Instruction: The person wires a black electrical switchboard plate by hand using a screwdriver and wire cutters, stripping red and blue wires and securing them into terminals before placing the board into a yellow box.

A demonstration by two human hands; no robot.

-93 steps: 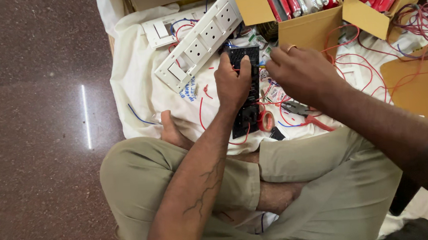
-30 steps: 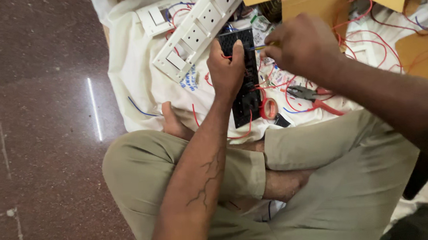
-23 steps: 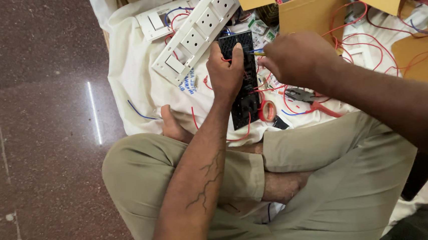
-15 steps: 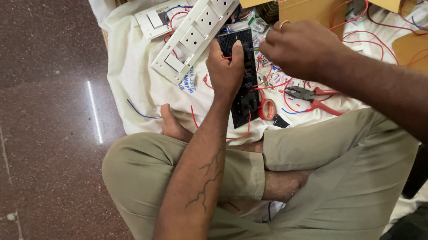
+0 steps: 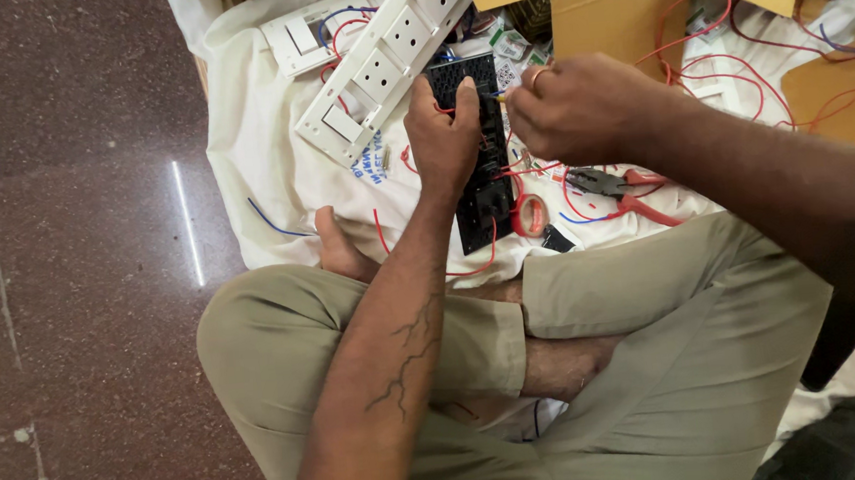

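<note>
Not much has shifted in the last second: left hand [image 5: 445,133] stays clamped on the black board [image 5: 479,156] over the cloth [image 5: 272,171], right hand [image 5: 579,109] has edged back in, fingers pinched on a small tool at its top edge.

Single head-worn view, looking steeply down and slightly forward over crossed legs to the white cloth [image 5: 272,171] on the floor [image 5: 80,294]. Close range. Cardboard box [image 5: 613,17] at 12 o'clock is cropped, contents probably only partly shown.
</note>
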